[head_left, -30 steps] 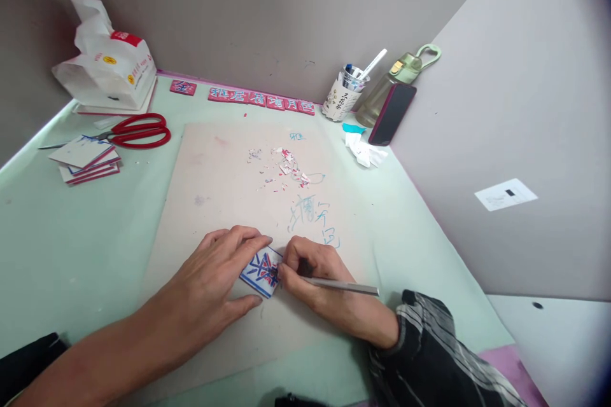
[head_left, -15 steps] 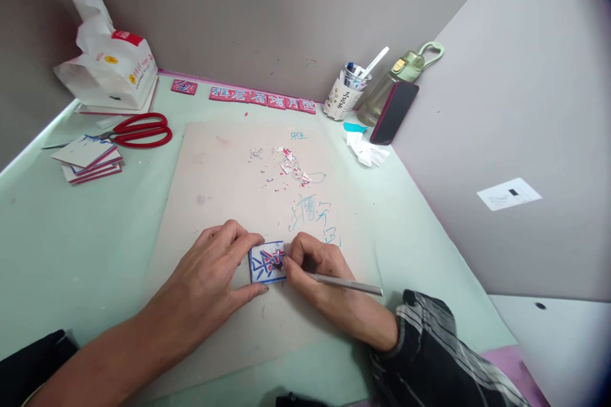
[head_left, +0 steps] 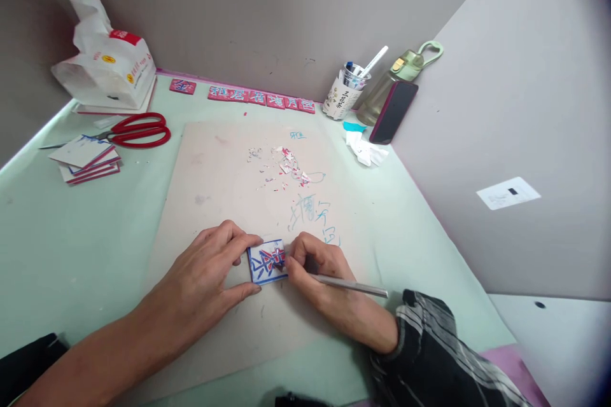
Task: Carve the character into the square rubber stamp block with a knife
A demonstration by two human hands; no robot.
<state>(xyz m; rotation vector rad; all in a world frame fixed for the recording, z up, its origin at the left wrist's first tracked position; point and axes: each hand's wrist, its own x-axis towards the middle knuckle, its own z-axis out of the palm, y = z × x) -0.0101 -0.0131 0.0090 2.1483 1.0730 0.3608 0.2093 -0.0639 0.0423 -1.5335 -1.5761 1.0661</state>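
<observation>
A small white card [head_left: 260, 270] with blue outlines lies on the beige board [head_left: 191, 191]. It bears a blue character with red showing in cut-away spots. My left hand [head_left: 214, 267] grips the card at its left end, fingers at the top edge and thumb by the bottom edge. Pinched in my right hand [head_left: 317, 267] is a slim silver craft knife [head_left: 353, 284], its handle slanting down to the right. Its tip is at the card's right part, mostly hidden by my fingers. White and red scraps [head_left: 289, 165] lie farther up the board.
Red-handled scissors [head_left: 140, 130] and a card stack [head_left: 90, 159] lie at left, near a paper bag [head_left: 114, 70]. Red character tiles [head_left: 262, 97] line the wall. Back right stand a pen cup [head_left: 341, 96], a bottle [head_left: 382, 92], a leaning phone [head_left: 394, 112] and crumpled tissue [head_left: 365, 149].
The silver handle's end has swung slightly right and down. My left thumb has drawn back a little to the left. More red shows in the character's right part.
</observation>
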